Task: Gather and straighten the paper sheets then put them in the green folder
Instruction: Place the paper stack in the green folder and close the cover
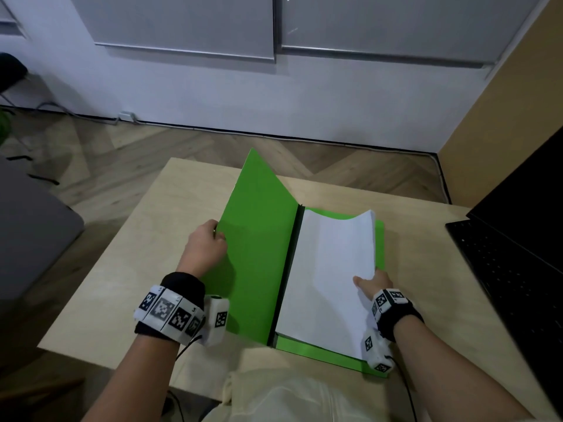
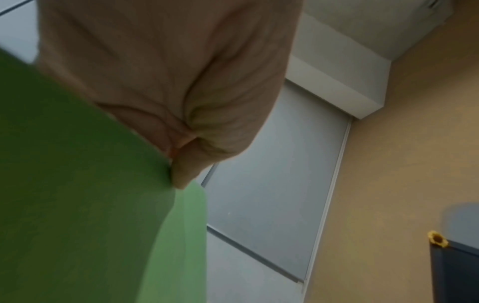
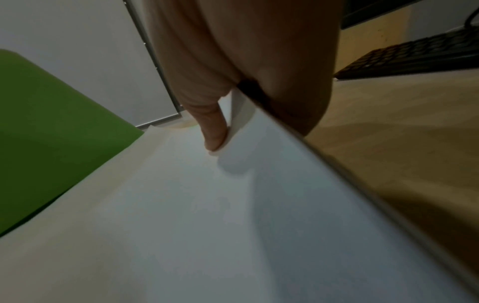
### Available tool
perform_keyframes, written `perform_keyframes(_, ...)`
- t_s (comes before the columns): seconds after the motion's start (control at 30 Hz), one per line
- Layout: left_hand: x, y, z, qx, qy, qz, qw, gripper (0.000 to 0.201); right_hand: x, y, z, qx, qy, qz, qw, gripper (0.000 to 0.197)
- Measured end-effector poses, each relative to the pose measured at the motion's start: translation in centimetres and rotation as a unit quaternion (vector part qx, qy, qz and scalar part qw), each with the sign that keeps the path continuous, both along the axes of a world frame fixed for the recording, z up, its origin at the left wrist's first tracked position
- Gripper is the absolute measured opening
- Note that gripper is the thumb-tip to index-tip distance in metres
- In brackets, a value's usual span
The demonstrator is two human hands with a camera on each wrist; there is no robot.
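Green folder (image 1: 259, 254) open on bench, left cover raised, white sheets (image 1: 332, 278) stacked on right half, far edge curling up

Bright green folder (image 1: 259, 254) cover pinched in left hand (image 1: 204, 247), black along spine (image 1: 288, 269). Plain white paper sheets (image 1: 329, 278) gripped by right hand (image 1: 374, 283). Black-and-white checkered markers on both wristbands (image 1: 166, 312). Pale wood table (image 1: 128, 284) beneath; black laptop (image 1: 515, 269) beyond right-hand grip.

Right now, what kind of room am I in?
Probably an office or study: a wooden desk with an open laptop, a green folder of paper sheets, and blinds on the wall.
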State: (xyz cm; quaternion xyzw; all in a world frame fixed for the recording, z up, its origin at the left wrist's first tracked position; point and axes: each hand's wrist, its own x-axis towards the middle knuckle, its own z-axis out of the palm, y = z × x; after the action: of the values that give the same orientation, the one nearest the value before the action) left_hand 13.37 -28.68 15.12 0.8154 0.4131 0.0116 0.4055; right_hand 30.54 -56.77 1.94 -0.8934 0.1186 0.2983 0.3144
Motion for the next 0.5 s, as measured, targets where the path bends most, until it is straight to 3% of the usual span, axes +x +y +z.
perform_keyframes(0.13, -0.9, 0.3, 1.1, -0.037, 0.005, -0.045, 0.998, 0.024, 0.4, -0.5, 0.3, -0.051, -0.029, 0.041, 0.997, 0.069)
perform_keyframes(0.33, -2.6, -0.2, 3.8, -0.098, 0.001, -0.104, 0.99, 0.024, 0.6, -1.4, 0.8, -0.124, -0.042, 0.094, 0.987, 0.056)
perform_keyframes(0.4, -2.8, -1.0, 4.8, -0.135, -0.002, -0.123, 0.983, 0.027, 0.6, -0.7, 1.5, -0.098, -0.083, 0.086, 0.988, 0.062)
perform_keyframes(0.5, -2.7, -2.3, 5.9, -0.179, -0.018, -0.139, 0.974, 0.031, 0.1, 2.0, 4.4, 0.054, -0.14, 0.11, 0.983, 0.064)
